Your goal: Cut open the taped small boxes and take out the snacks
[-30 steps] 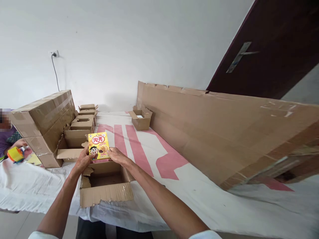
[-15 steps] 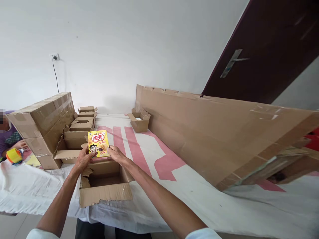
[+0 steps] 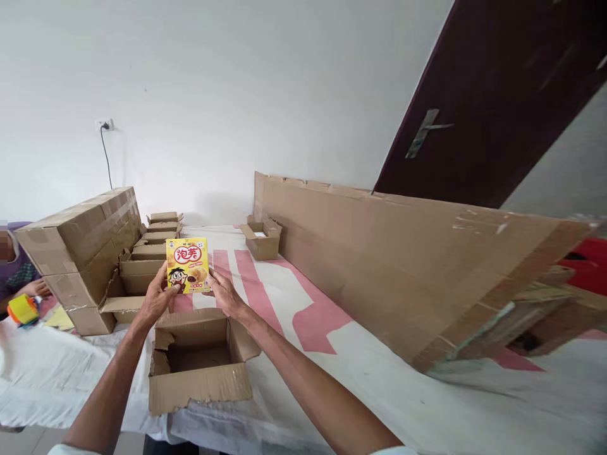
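Observation:
A yellow snack box (image 3: 188, 264) with red lettering and a cartoon figure is held upright, its front towards me. My left hand (image 3: 159, 296) grips its left edge, the thumb on the front near the lower corner. On the other side, my right hand (image 3: 226, 293) has hold of the lower right edge. Just below and nearer to me stands an open cardboard box (image 3: 202, 385) with torn flaps; the part of its inside that shows holds nothing.
Stacked closed cartons (image 3: 80, 253) and a row of open cartons (image 3: 164, 237) stand at the left. A small open carton (image 3: 264, 245) sits by a long cardboard panel (image 3: 370, 265). A person's hand (image 3: 35, 289) is near an orange-yellow object (image 3: 23, 309) at far left.
Both hands have raised the yellow snack box a little, away from the open cardboard box. The view has tilted and shifted slightly.

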{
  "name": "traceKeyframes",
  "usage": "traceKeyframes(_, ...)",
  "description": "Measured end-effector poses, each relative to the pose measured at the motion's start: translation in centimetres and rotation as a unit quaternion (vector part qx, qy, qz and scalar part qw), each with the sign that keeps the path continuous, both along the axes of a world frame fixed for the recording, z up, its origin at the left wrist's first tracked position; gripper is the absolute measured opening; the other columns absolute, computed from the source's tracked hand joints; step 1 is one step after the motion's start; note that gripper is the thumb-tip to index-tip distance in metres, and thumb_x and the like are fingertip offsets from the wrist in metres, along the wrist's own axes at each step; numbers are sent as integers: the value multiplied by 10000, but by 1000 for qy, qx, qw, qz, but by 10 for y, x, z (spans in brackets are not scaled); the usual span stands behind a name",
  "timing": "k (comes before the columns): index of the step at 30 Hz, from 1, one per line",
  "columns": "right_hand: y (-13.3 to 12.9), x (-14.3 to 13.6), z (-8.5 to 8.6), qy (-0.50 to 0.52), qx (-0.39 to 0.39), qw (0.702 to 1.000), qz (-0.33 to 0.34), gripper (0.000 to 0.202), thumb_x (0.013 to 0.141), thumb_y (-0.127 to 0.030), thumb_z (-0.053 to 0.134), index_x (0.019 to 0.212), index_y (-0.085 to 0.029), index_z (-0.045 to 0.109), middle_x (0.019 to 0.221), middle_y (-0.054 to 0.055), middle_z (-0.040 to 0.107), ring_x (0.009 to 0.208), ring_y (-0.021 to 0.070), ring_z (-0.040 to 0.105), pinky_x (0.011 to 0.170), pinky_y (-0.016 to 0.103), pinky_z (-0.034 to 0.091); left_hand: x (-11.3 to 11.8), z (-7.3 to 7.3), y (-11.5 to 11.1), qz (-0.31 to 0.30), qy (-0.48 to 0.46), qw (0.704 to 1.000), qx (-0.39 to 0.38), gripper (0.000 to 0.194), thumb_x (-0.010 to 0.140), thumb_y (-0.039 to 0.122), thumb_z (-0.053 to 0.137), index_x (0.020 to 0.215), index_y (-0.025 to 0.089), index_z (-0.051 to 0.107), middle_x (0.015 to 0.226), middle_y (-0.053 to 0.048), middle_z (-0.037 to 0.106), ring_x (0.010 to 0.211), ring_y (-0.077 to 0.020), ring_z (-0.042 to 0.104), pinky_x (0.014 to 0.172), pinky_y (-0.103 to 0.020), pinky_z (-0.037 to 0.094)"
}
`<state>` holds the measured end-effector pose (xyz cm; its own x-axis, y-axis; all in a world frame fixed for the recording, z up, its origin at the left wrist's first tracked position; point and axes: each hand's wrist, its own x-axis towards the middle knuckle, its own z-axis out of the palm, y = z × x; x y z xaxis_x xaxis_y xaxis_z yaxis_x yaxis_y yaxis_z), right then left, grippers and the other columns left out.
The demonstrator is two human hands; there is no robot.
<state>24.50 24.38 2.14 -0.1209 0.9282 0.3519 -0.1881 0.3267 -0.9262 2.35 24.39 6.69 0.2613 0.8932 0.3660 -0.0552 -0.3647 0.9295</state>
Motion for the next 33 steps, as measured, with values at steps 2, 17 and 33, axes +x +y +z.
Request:
traceKeyframes(2,0,1,0,5,11,1000,5,754,882,-804,724,1420,-276,723,1267,82,804,1161,344,769,999,541,675,-1,1,1,-4,-3,1000,4,1025,754,436,959,1665,193,556,1459,-144,760,1225,-345,751,995,-400,651)
traceKeyframes(17,-56,25,4,25,37,995,92,621,861,-612,930,1321,-250,722,1379,96,781,1259,319,741,1120,514,610,-5,-18,-57,-31,28,998,50,852,903,396,875,1674,268,535,1556,-142,698,1346,-363,717,1012,-417,665)
traceKeyframes(33,-104,40,-29,27,-8,1000,5,512,913,-593,896,1274,-270,727,1311,92,821,1208,318,785,1086,515,657,-63,-59,-92,159,234,958,40,457,919,445,734,1328,250,795,1331,-114,822,1225,-323,768,961,-435,653)
